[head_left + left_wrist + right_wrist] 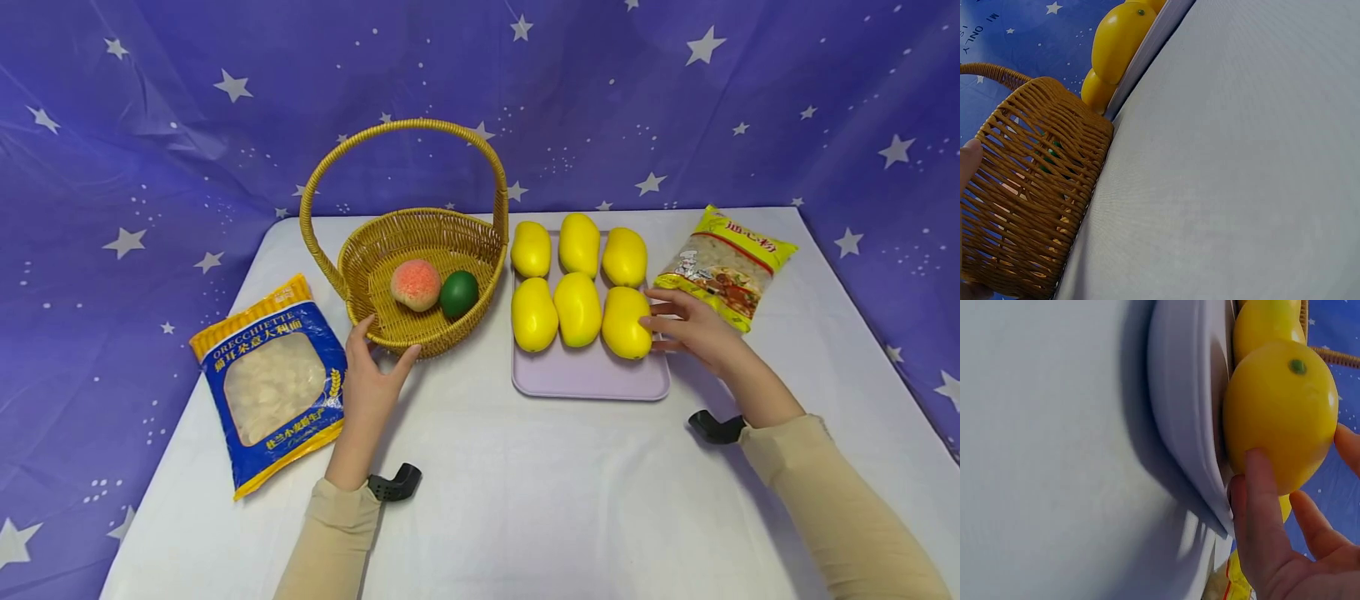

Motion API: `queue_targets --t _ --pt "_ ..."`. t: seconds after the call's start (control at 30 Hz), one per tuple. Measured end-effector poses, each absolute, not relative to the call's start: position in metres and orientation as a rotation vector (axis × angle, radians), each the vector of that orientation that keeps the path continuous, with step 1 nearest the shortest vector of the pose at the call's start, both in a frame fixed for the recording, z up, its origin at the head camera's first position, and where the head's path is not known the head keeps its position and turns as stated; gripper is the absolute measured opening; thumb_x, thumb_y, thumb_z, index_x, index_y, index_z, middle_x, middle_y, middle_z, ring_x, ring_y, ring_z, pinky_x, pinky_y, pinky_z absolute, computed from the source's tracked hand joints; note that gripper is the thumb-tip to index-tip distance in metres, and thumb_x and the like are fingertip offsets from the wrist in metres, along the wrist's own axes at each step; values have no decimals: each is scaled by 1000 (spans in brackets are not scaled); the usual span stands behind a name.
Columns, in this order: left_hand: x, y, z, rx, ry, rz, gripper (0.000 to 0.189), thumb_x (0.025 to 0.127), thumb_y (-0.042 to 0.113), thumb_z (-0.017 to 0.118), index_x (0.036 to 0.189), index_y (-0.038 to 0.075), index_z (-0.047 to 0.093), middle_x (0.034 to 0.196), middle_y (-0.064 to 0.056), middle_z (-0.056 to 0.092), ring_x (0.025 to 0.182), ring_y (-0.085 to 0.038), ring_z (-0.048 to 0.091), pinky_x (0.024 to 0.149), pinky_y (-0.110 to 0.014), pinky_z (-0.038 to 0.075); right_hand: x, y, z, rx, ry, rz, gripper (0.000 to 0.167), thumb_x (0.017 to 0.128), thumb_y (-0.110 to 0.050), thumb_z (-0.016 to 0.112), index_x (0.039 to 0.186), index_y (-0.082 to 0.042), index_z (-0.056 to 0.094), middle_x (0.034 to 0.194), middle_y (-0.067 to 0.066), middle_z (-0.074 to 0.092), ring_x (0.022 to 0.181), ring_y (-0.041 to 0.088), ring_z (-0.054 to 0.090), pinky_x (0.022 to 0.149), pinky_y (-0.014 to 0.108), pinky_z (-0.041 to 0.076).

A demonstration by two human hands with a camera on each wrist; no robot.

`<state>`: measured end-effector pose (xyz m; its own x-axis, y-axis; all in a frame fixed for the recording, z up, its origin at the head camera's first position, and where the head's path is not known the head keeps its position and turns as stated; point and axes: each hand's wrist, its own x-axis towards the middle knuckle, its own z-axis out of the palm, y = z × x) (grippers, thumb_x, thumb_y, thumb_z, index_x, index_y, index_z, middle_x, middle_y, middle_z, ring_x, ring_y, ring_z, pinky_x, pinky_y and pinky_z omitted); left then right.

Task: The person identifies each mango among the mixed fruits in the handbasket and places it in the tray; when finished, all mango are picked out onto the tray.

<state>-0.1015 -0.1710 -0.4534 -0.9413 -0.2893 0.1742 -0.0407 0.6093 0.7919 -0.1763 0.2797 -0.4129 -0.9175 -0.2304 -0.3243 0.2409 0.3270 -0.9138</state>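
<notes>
Several yellow mangoes [577,310] lie in two rows on a lilac tray [592,383]. My right hand [693,331] is at the right side of the front-right mango [627,323], fingers spread and fingertips at its skin. In the right wrist view one fingertip [1260,464] overlaps that mango [1282,412], which sits close over the tray's rim. A wicker basket [438,337] with a tall handle holds a peach [416,285] and a dark green oval fruit [459,294]. Thumb and fingers apart, my left hand [371,383] is at the basket's front rim.
A blue and yellow bag of orecchiette pasta [277,387] lies left of the basket, beside my left forearm. Beyond my right hand is a yellow pasta bag [723,267]. White cloth [525,500] covers the table, and a purple star-patterned curtain [600,100] hangs behind.
</notes>
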Motion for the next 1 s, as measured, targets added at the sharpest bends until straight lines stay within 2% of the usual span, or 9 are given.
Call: queue_targets --t 0.7,0.8,0.9,1.0 --pt "-100 -171 -452 264 -2562 -1245 86 82 59 68 148 24 27 150 -10 30 130 -31 42 99 -53 37 -173 275 -418 39 2220 -1679 66 96 -25 61 151 -5 29 145 19 29 102 11 52 83 35 54" --pt "-100 -171 -452 263 -2561 -1243 86 82 59 68 148 24 27 150 -10 29 130 -30 42 99 -53 37 -172 274 -417 46 2242 -1662 67 96 -28 61 151 -6 28 148 20 28 108 16 50 82 33 53" --pt "-101 -172 -452 255 -2562 -1245 86 82 59 68 149 24 26 150 -10 29 130 -31 41 99 -54 37 -169 271 -414 36 2298 -1621 70 96 -32 60 152 -7 26 150 21 27 118 27 45 82 30 53" --pt "-102 -172 -451 257 -2561 -1260 87 82 58 68 149 24 26 150 -11 29 129 -31 43 99 -53 38 -164 268 -408 11 2426 -1542 71 96 -37 60 152 -8 27 150 21 28 125 37 41 87 34 51"
